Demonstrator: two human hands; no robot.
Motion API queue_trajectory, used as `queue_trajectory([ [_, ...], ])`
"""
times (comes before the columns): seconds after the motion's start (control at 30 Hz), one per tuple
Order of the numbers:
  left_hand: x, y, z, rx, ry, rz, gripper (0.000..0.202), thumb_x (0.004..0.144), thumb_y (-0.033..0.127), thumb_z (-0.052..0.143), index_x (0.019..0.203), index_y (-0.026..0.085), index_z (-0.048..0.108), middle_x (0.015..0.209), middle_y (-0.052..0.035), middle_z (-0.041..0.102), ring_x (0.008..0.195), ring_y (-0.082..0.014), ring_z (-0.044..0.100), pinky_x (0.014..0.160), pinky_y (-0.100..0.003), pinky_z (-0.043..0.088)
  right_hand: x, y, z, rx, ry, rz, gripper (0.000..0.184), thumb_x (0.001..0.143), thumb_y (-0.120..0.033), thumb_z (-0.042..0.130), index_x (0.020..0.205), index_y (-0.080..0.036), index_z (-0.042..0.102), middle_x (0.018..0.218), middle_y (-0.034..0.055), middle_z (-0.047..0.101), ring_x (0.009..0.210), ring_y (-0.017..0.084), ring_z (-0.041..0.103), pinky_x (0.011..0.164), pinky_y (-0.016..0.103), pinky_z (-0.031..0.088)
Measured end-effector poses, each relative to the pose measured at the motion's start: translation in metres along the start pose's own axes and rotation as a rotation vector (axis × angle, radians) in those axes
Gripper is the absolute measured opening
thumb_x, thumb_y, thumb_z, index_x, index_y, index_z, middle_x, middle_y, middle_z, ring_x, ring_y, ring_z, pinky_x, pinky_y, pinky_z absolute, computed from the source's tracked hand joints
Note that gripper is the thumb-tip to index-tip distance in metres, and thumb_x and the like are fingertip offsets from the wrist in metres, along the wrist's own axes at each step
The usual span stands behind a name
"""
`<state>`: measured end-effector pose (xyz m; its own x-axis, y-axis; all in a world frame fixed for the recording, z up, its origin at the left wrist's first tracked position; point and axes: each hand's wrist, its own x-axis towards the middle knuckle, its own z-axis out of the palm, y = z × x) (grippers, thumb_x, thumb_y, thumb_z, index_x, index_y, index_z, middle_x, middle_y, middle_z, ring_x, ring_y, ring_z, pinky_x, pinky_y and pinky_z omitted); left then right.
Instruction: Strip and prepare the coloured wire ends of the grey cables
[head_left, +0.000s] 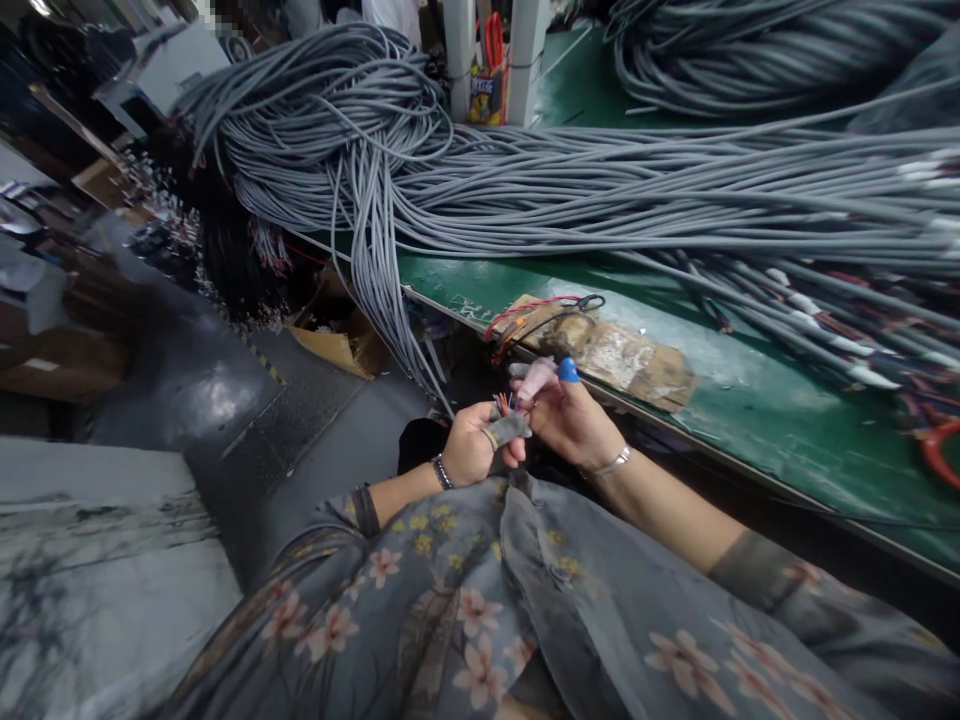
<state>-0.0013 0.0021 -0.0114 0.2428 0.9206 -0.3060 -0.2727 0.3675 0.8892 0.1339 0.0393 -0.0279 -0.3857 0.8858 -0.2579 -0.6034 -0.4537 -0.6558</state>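
Observation:
Close to my body, my left hand [472, 445] is closed, with a grey cover on its thumb. Thin coloured wires [502, 404] fan out at its fingertips. My right hand [576, 425] meets it from the other side, its fingers curled in at the same wires, with a blue cover on one digit and pale covers on others. What exactly the right fingertips grip is partly hidden. Just beyond the hands, a worn wooden board [637, 365] lies at the bench edge, with red and black leads [536, 318] on it.
Grey cables [600, 190] run across the green bench [750, 400] and hang over its edge. Stripped ends lie at right, near an orange-red handle [941, 450]. A cardboard box [330, 345] stands on the floor; a white surface [105, 560] is at lower left.

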Motion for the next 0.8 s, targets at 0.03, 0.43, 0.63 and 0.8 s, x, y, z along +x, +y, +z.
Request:
queue_trajectory([
  [0.03,-0.001,0.0,-0.001,0.017,-0.002,0.016,0.055,0.053,0.063,0.075,0.064,0.014,0.054,0.045,0.001,0.056,0.033,-0.008,0.046,0.034,-0.02,0.034,-0.001,0.0,0.0,-0.002,0.01,-0.006,0.044,0.066,-0.065,0.07,0.076,-0.023,0.07,0.072,-0.0008,0.068,0.061,0.011,0.059,0.057,0.024,0.051],
  [0.43,0.006,-0.004,0.003,0.023,0.067,0.091,0.049,0.062,0.06,0.071,0.069,0.014,0.056,0.049,0.0,0.059,0.035,-0.0074,0.046,0.036,-0.02,0.034,-0.004,-0.001,0.003,-0.04,0.057,-0.064,0.035,0.062,-0.054,0.079,0.071,-0.021,0.07,0.061,-0.0031,0.059,0.054,0.008,0.05,0.052,0.019,0.047],
  [0.63,0.006,-0.004,0.004,0.064,0.095,0.059,0.049,0.061,0.061,0.07,0.066,0.015,0.054,0.047,0.0005,0.057,0.034,-0.0066,0.044,0.036,-0.02,0.033,-0.001,0.003,-0.004,-0.002,0.019,0.001,0.027,0.073,-0.051,0.072,0.075,-0.024,0.069,0.069,-0.0019,0.063,0.062,0.012,0.056,0.06,0.026,0.051],
  [0.8,0.005,-0.007,0.003,0.058,0.098,0.044,0.048,0.06,0.06,0.071,0.065,0.016,0.053,0.046,0.0008,0.057,0.033,-0.0072,0.045,0.036,-0.02,0.034,0.002,0.005,-0.008,0.03,0.01,0.009,0.024,0.073,-0.047,0.074,0.079,-0.025,0.069,0.074,-0.002,0.066,0.071,0.016,0.061,0.067,0.03,0.053],
])
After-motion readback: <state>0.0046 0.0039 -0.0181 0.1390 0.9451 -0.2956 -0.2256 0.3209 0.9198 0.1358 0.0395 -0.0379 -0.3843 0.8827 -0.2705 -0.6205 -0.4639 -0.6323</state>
